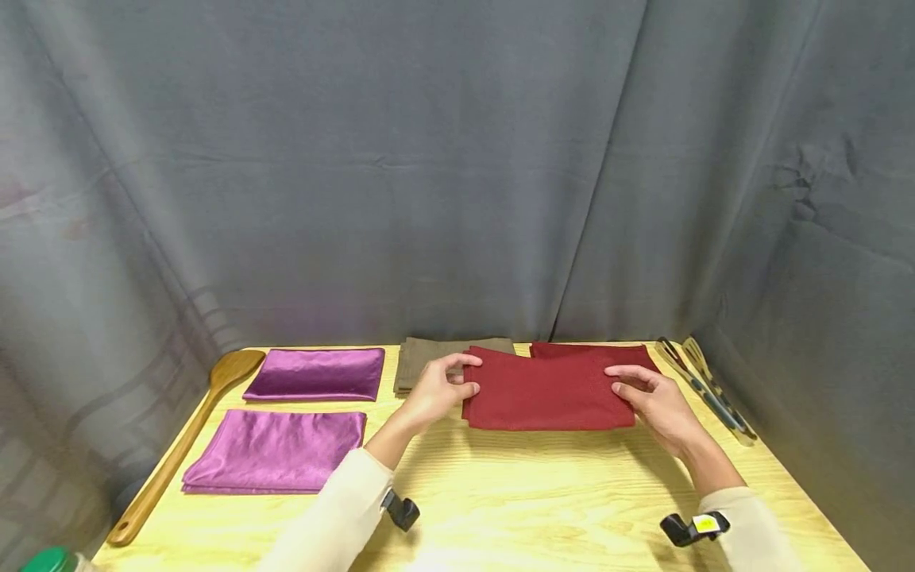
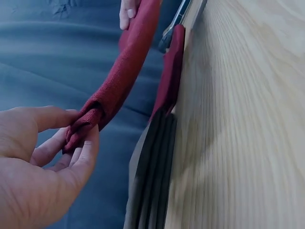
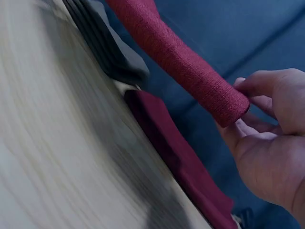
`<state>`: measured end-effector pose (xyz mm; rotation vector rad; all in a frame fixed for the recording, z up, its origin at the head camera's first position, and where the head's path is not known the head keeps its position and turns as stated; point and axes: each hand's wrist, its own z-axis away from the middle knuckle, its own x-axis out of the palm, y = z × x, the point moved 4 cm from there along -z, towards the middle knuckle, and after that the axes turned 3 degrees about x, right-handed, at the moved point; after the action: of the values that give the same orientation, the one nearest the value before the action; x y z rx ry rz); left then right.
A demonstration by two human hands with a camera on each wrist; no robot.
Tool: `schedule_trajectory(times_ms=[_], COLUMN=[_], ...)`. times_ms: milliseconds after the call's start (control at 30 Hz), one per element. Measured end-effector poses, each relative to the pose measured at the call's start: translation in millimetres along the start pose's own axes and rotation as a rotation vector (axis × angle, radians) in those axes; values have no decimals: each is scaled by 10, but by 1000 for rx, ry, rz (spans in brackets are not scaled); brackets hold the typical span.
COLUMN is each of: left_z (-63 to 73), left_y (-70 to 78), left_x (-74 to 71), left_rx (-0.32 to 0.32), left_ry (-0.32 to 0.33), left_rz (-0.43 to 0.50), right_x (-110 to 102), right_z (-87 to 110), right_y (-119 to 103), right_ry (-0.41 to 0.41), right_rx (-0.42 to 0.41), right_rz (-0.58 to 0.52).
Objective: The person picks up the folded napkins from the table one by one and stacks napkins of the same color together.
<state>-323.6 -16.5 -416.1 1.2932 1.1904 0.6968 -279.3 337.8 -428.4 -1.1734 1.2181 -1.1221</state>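
A folded dark red cloth (image 1: 549, 393) is held up off the table between both hands. My left hand (image 1: 442, 389) pinches its left edge, thumb on one side and fingers on the other; the left wrist view shows the folded layers between them. At the opposite edge my right hand (image 1: 656, 405) pinches the cloth (image 3: 186, 67) the same way. Behind it, a second folded red cloth (image 1: 636, 355) lies at the back of the table, partly hidden. A folded grey-brown cloth (image 1: 422, 361) lies to its left, with several layers showing in the left wrist view.
Two folded purple cloths, a darker one (image 1: 318, 373) behind a lighter one (image 1: 279, 450), lie on the left. A long wooden spoon (image 1: 171, 453) runs along the left edge. Metal kitchen utensils (image 1: 708, 387) lie at the right edge. A green-lidded jar (image 1: 53, 560) stands front left.
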Motion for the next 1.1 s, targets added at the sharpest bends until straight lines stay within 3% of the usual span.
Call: schedule_trajectory(times_ms=[200, 400, 533, 867, 1100], left_z=[-291, -555, -721, -968, -1128], left_y=[5, 32, 64, -61, -113], left_x=[264, 457, 570, 875, 954], left_rx=[-9, -13, -12, -28, -74], left_ry=[-30, -17, -9, -38, -1], left_rz=[72, 62, 109, 126, 138], right_x=[-298, -526, -656, -965, -1028], right_z=[-93, -183, -278, -392, -544], right_y=[1, -23, -22, 168, 204], right_ry=[38, 68, 88, 218, 261], right_rx=[-37, -55, -68, 27, 47], right_rz=[-68, -88, -121, -29, -71])
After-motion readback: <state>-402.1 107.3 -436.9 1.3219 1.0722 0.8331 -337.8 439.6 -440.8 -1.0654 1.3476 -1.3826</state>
